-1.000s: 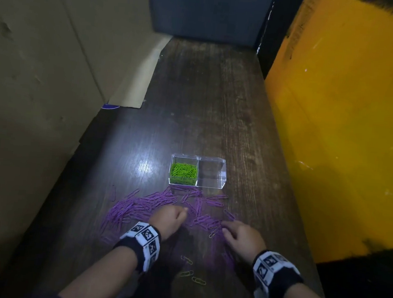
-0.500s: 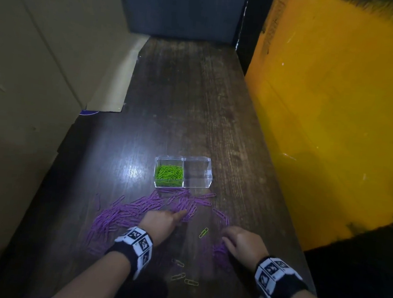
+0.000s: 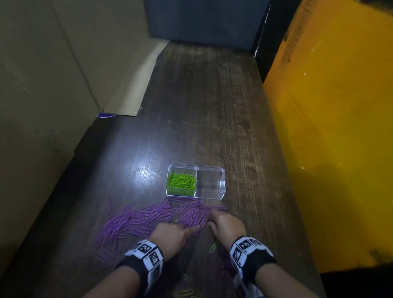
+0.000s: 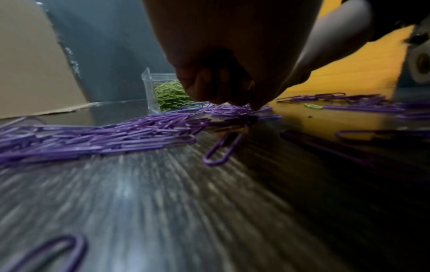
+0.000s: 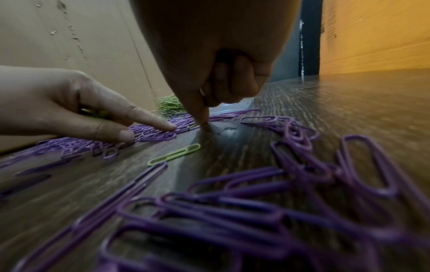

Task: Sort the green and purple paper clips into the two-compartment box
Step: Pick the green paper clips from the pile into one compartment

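Most of the purple paper clips lie spread across the tabletop just near of the two-compartment box, whose left compartment holds the green paper clips while the right one looks empty. My left hand sits at the near edge of that spread, index finger stretched out flat on the clips, I think to rake them together. My right hand is just to its right, fingers curled under with one fingertip pressed to the wood, clamped on nothing I can see. One stray green clip lies between my wrists, and a few more lie nearer me, so green is not yet finished.
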`<state>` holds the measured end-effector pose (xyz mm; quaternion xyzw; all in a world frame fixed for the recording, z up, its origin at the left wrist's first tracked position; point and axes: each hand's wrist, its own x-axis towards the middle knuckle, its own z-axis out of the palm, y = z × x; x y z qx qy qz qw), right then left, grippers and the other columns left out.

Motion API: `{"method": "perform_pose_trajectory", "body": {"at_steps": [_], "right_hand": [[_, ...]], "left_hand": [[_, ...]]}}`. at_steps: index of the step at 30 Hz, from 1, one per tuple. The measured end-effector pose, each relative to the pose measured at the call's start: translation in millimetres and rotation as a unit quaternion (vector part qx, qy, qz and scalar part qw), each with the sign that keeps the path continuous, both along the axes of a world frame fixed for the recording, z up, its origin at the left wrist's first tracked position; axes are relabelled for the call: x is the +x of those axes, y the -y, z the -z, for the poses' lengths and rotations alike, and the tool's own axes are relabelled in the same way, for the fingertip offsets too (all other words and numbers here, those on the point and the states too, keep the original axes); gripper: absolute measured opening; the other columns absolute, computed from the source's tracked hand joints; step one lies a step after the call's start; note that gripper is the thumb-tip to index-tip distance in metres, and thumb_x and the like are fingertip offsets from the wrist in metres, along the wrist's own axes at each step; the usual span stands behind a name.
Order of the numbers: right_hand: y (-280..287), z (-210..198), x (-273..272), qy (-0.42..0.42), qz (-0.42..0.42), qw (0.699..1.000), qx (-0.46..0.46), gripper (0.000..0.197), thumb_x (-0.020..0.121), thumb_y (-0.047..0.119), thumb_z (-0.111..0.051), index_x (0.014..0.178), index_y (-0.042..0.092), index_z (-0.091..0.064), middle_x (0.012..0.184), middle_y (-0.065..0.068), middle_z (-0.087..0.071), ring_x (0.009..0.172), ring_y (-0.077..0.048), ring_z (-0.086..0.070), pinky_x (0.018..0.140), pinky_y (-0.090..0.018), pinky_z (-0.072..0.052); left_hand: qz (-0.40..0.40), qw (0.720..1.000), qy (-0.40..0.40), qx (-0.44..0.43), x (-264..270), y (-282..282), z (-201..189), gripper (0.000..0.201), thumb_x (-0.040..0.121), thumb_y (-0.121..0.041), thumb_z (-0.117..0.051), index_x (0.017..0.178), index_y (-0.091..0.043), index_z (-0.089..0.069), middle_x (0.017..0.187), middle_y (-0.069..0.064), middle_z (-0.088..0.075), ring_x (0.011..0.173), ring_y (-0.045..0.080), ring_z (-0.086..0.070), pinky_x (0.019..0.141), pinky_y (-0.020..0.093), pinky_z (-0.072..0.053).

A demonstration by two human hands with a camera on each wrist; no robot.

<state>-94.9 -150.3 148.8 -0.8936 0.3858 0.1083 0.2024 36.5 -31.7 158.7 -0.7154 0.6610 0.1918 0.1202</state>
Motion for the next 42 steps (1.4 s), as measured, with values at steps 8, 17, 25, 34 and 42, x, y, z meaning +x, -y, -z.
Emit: {"method": "perform_pose_trajectory", "body": {"at_steps": [8,17,25,34,42], "right_hand": [[9.6,10.7,10.9,0.046,0.040,0.991,0.120,0.023,0.085,0.021,-0.058,0.108,0.020,-0.059,0.113,-0.004,-0.066,0.107,-0.024,-0.061,0.089,-0.030,-0.045],[19.7,-3.0,11.0,-0.017,-0.064,0.987,0.146,0.018,0.086,0.015,-0.050,0.094,0.003,-0.063,0.101,-0.015,-0.067,0.096,-0.030,-0.062,0.079,-0.031,-0.045],[-0.1,-11.2,7.7,-0.032,-0.147,0.988,0.048,0.027,0.090,0.029,-0.052,0.115,0.021,-0.054,0.117,-0.009,-0.063,0.109,-0.028,-0.058,0.087,-0.034,-0.044],[-7.0,-10.3,9.8,-0.086,-0.196,0.977,-0.012,0.030,0.094,0.019,-0.039,0.122,0.010,-0.045,0.118,-0.016,-0.061,0.103,-0.035,-0.061,0.084,-0.041,-0.047],[11.0,-15.7,-24.7,-0.014,-0.026,1.000,-0.008,0.027,0.092,0.026,-0.046,0.116,0.015,-0.049,0.117,-0.009,-0.063,0.108,-0.030,-0.059,0.084,-0.033,-0.045]], "left_hand": [[0.032,0.998,0.003,0.049,5.2,-4.0,3.6,0.051,0.099,-0.026,-0.027,0.144,-0.044,-0.010,0.129,0.022,-0.050,0.106,0.036,-0.060,0.084,0.043,-0.048],[0.079,0.996,0.006,0.037,24.8,-15.3,5.4,0.052,0.099,-0.022,-0.027,0.143,-0.045,-0.012,0.127,0.015,-0.052,0.112,0.034,-0.056,0.086,0.043,-0.047],[0.141,0.990,-0.012,0.025,46.3,-35.3,18.2,0.058,0.087,-0.033,-0.005,0.143,-0.045,-0.014,0.118,0.012,-0.059,0.109,0.033,-0.058,0.083,0.040,-0.048],[0.066,0.997,-0.025,-0.011,38.9,-35.9,7.1,0.063,0.081,-0.048,-0.008,0.132,-0.038,-0.043,0.099,0.001,-0.069,0.090,0.020,-0.067,0.067,0.027,-0.052],[0.078,0.997,-0.023,0.000,4.3,-49.0,3.8,0.054,0.087,-0.058,-0.026,0.113,-0.019,-0.052,0.117,0.006,-0.060,0.111,0.028,-0.055,0.087,0.035,-0.043]]}}
